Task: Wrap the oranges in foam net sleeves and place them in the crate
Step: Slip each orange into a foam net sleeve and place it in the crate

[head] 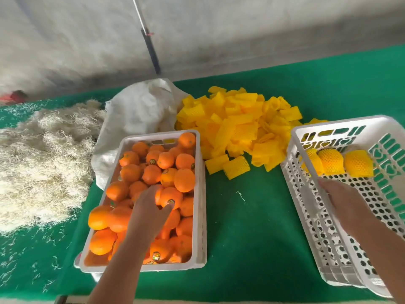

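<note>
On top of the heap of oranges, the left hand (151, 210) reaches down with its fingers (167, 208) spread apart. The tips touch one orange (169, 197) with a little sticker on it, but they are not curled round it yet. That orange lies near the middle of the white tub (202, 194), with many more oranges (153, 172) packed all around it.

An orange is round, firm and a bit heavy for its size. Its skin is smooth, so it could slip. I think the best way is to cup it from the top, with fingers down both sides, and lift it straight up. A hard squeeze could bruise it, and pulling one out may make the others roll.

The right hand (341, 202) is over at the crate (311, 194). It rests on the near wall, and its fingers seem to curl over the rim. I cannot tell how tight they hold. At the far end of the crate lie three wrapped oranges (332, 161), touching each other.

Between the tub and the crate, at the back of the green desk (252, 227), sits a big pile of yellow sleeves (241, 123). They look soft, light and stretchy. One sleeve (236, 166) sits apart at the front, easy to pinch by its open end.

Left of the tub are a white sack (135, 113) and a heap of pale straw (39, 161).
</note>
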